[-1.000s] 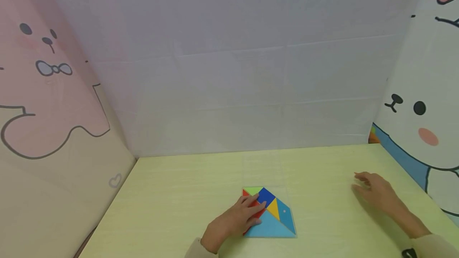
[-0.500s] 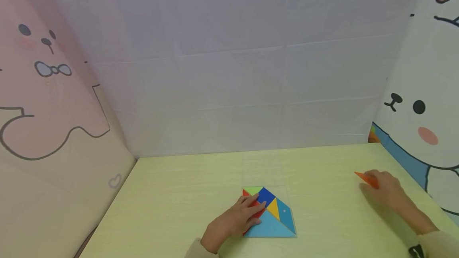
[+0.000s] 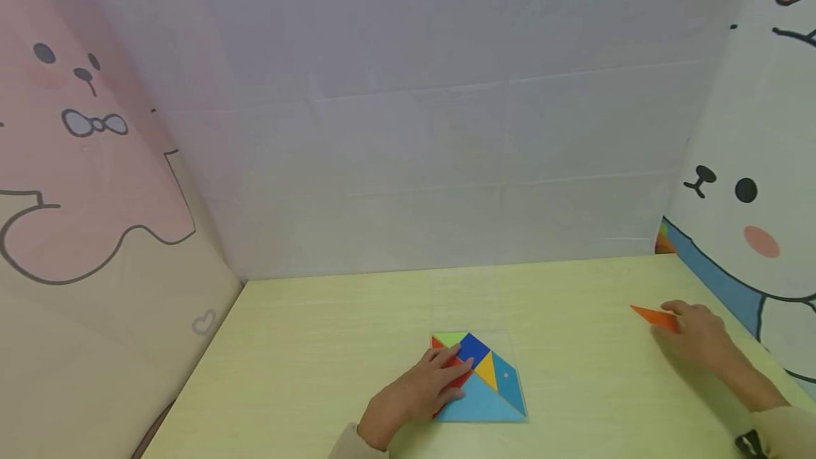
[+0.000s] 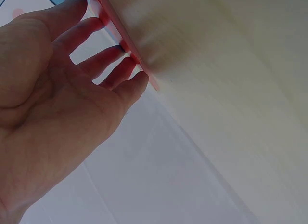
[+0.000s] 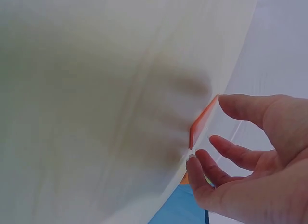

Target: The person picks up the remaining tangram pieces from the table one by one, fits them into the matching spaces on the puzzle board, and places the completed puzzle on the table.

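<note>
Tangram pieces in red, light green, dark blue, yellow and light blue lie together in a tangram puzzle near the table's front. My left hand rests on its left part with fingers spread, hiding much of the red pieces. In the left wrist view, the fingertips meet the red edge of the puzzle. Farther right, an orange tangram piece lies flat on the table. My right hand is beside it, its thumb tip right at one corner in the right wrist view and the other fingers apart from it.
A faint see-through rectangle shows on the table behind the puzzle. The pale yellow table ends at a whitish back sheet. Side panels with a pink cartoon animal and a white one flank it.
My right hand has drawn back to the right, uncovering the orange piece, which stays in place. My left hand and the puzzle have not moved.
</note>
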`<state>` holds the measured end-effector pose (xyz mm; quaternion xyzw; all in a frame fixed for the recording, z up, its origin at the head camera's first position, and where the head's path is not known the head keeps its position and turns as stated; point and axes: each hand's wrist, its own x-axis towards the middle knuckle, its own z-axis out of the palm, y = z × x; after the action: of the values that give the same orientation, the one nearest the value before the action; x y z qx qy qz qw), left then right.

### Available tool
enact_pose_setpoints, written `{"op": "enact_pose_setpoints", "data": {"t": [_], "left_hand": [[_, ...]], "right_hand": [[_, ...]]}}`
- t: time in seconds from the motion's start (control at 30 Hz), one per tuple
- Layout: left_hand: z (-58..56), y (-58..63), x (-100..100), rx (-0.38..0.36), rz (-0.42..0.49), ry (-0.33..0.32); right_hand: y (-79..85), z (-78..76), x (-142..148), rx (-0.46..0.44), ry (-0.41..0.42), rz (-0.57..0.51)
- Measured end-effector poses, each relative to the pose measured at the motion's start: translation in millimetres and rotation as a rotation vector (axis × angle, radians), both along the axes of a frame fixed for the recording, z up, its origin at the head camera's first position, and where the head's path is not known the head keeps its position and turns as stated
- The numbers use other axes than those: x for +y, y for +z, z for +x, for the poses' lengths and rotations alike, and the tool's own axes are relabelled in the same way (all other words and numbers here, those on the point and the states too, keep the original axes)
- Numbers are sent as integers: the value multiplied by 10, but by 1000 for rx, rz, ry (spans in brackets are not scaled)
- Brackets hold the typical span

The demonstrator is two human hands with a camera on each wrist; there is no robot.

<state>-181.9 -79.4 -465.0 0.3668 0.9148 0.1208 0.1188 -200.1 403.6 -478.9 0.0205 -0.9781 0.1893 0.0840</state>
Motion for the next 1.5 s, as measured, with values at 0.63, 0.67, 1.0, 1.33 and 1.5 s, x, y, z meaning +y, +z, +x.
{"op": "enact_pose_setpoints", "data": {"t": [0.63,0.67,1.0,1.33,1.5], "left_hand": [[-5,-1,-9,6,-7,-7],[-5,0,-9,5,-7,-7],[1,3,-12,-25,3,11],[1,1,-4,-45,-8,27],[3,9,-2,-47,-11,32]], "right_hand": [[-44,34,30,71,22,-12],[-46,33,37,68,26,-18],[-45,5,63,24,31,-100],[-36,9,84,-19,-30,-125],[-11,28,98,-12,-18,-146]]}}
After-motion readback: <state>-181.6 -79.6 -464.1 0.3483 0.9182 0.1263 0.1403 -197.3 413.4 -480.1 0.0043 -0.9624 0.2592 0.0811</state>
